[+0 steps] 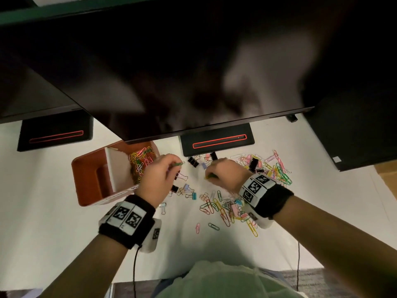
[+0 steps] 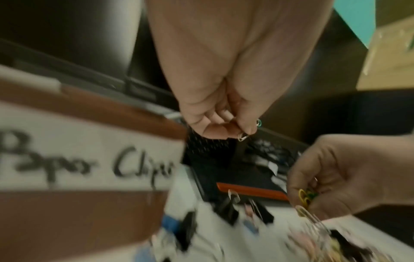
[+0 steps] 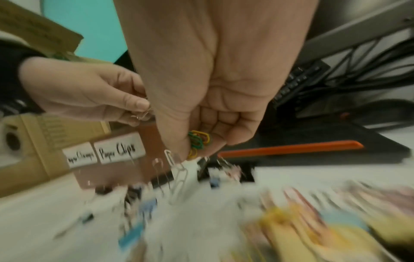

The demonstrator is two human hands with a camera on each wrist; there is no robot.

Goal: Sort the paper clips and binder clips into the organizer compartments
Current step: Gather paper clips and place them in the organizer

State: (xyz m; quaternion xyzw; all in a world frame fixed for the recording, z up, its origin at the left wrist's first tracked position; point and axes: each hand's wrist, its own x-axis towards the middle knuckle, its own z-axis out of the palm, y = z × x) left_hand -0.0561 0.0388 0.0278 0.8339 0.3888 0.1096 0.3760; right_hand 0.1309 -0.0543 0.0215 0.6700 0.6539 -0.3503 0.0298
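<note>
A brown organizer (image 1: 86,179) stands left of centre on the white desk; its right compartment holds a heap of coloured paper clips (image 1: 140,161), and a label (image 2: 85,159) on its front reads "Paper Clips". My left hand (image 1: 158,175) hovers just right of the organizer and pinches a few paper clips (image 2: 248,133) between thumb and fingers. My right hand (image 1: 223,171) is curled around a small bunch of green and yellow paper clips (image 3: 199,141), low over the desk. Loose paper clips and binder clips (image 1: 227,207) are scattered between and right of the hands.
Two black monitor bases with red stripes (image 1: 218,143) (image 1: 54,135) stand behind the clips, under a dark screen edge. A black box (image 1: 354,134) sits at the right. Black binder clips (image 1: 193,161) lie near the middle base. Both wrist views are blurred low down.
</note>
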